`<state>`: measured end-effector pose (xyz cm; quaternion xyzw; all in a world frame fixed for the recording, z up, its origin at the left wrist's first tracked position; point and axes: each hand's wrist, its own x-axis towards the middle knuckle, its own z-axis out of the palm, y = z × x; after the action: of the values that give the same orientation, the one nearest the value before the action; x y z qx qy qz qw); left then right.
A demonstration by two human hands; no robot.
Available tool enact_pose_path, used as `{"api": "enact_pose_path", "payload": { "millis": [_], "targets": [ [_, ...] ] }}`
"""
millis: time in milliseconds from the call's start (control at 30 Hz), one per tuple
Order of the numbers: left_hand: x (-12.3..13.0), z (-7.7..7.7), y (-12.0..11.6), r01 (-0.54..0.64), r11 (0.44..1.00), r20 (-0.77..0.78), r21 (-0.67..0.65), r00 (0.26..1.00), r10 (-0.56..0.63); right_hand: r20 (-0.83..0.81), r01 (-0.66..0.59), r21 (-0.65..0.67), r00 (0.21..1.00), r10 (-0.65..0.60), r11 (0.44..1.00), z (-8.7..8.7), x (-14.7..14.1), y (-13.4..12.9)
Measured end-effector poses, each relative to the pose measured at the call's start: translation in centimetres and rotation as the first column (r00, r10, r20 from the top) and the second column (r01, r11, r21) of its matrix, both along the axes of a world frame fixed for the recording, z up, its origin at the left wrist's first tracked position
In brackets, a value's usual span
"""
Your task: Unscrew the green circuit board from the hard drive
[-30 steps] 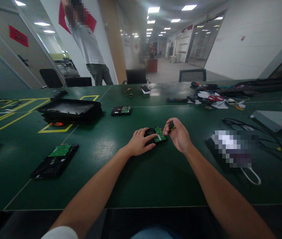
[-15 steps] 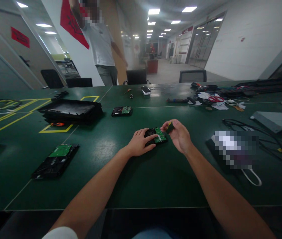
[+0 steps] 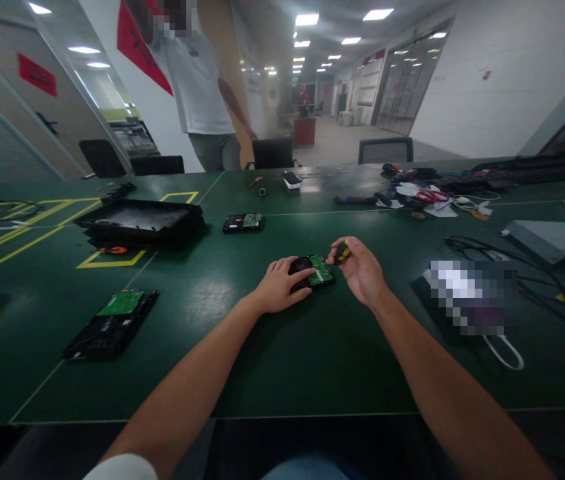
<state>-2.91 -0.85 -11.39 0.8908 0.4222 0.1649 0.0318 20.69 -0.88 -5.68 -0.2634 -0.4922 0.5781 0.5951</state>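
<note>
My left hand (image 3: 282, 287) steadies a hard drive (image 3: 321, 273) on the table, its fingers along the far side and across the top and its thumb at the near edge. A green circuit board faces up on the drive's right part. At the drive's right end, my right hand (image 3: 362, 270) pinches the black-and-yellow handle of a screwdriver (image 3: 344, 251). The screwdriver's tip is too small to make out. Another drive with a green board (image 3: 121, 303) lies to the left in a black frame, and a smaller one (image 3: 243, 223) lies farther back.
Black trays (image 3: 145, 223) are stacked at the left, with an orange-handled tool (image 3: 113, 251) before them. A blurred-out device (image 3: 467, 297), black cables (image 3: 552, 293) and a grey metal box (image 3: 557, 241) lie right. A person (image 3: 202, 93) stands beyond the table; another person's hand shows at the left edge.
The screwdriver handle has turned in my right fingers, with its yellow marks facing differently. My left hand and the drive stay put. The standing person has shifted slightly.
</note>
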Motion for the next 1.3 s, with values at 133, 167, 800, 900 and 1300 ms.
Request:
{"api": "enact_pose_path", "payload": {
  "millis": [133, 167, 800, 900, 1300],
  "targets": [
    [-0.04, -0.07, 0.01, -0.002, 1.000, 0.013, -0.010, 1.000, 0.003, -0.012, -0.013, 0.026, 1.000, 0.013, 1.000, -0.12, -0.25, -0.25],
    [-0.05, -0.09, 0.01, -0.002, 1.000, 0.017, -0.011, 1.000, 0.002, -0.017, -0.021, 0.018, 1.000, 0.022, 1.000, -0.13, -0.27, -0.29],
    [0.11, 0.05, -0.07, -0.003, 1.000, 0.016, -0.005, 1.000, 0.003, 0.011, 0.045, 0.030, 0.999, -0.045, 0.999, -0.26, -0.40, -0.19],
    [0.13, 0.05, -0.08, -0.001, 1.000, 0.018, -0.005, 1.000, 0.001, -0.028, 0.008, 0.022, 1.000, -0.007, 1.000, -0.23, -0.34, -0.26],
    [0.04, 0.02, -0.06, -0.002, 1.000, 0.014, -0.006, 1.000, 0.002, -0.006, -0.024, -0.005, 1.000, 0.024, 1.000, 0.03, 0.02, -0.10]
  ]
}}
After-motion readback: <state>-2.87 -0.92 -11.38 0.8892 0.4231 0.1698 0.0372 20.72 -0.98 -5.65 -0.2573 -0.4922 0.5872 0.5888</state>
